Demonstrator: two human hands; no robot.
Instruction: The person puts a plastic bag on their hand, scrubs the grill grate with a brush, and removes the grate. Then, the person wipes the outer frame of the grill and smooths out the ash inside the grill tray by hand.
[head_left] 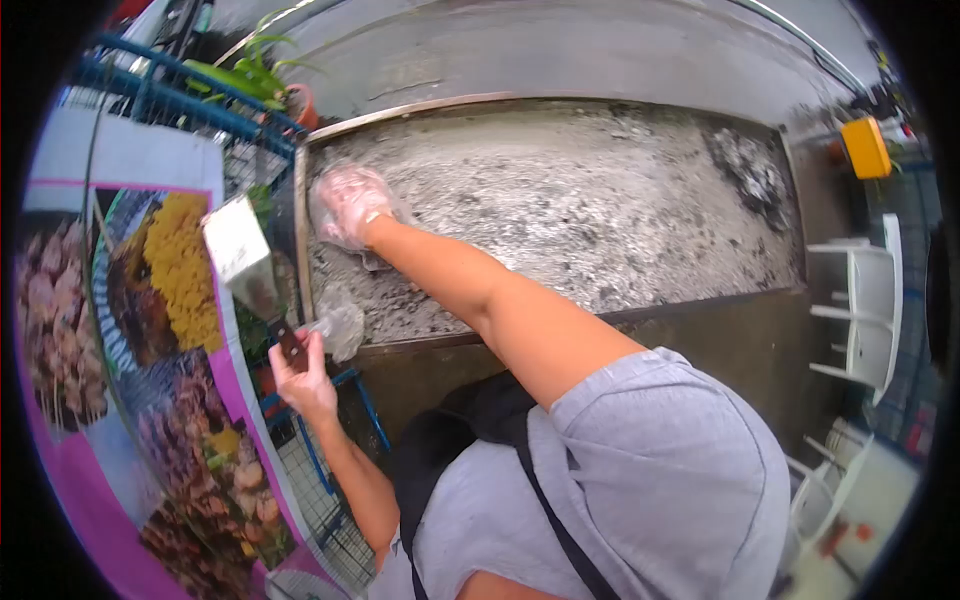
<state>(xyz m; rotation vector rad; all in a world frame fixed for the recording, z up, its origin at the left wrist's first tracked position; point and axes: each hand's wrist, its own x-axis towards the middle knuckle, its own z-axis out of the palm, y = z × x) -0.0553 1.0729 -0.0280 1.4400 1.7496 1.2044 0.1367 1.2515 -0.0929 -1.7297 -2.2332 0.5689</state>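
My left hand (305, 378) grips the dark wooden handle of a wide metal scraper (240, 245), blade pointing up and away from me. A crumpled clear plastic bag or glove (343, 330) sits right beside those fingers; whether they hold it I cannot tell. My right hand (352, 205), covered in a loose clear plastic glove, reaches across to the left end of a long shallow bed of grey ash (540, 200). The plastic and blur hide how its fingers are set, and anything beneath it is out of sight.
A raised rim (420, 110) frames the ash, with dark charcoal lumps (750, 175) at its right end. A food-photo banner (190, 270) hangs on the left by blue metal railings (190, 105) and a potted plant (300, 105). White plastic chairs (870, 320) stand right.
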